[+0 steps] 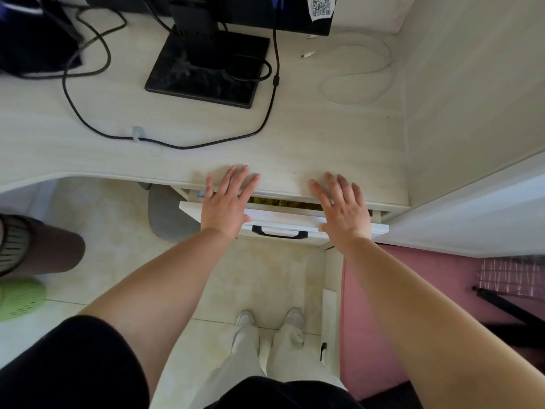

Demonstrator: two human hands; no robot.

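As I look down, a green slipper [20, 299] sits on the tiled floor at the left edge of the frame, and black cables [177, 147] loop across the pale counter [324, 137] in the upper left. Just right of them, at upper centre, stands a black monitor base [206, 69]. Below it, at mid-frame, my left hand [227, 202] lies flat, its fingers [250, 185] straight and spread wide. The tips are over the counter's front edge and the palm is above the left end of the white drawer [283, 222]. That drawer sits under the counter's edge, open a crack, its black handle [278, 233] between my wrists. My right hand [345, 211] is likewise flat over the drawer's right end, fingers wide, gripping nothing. A white cable [323, 90] curls in the upper right.
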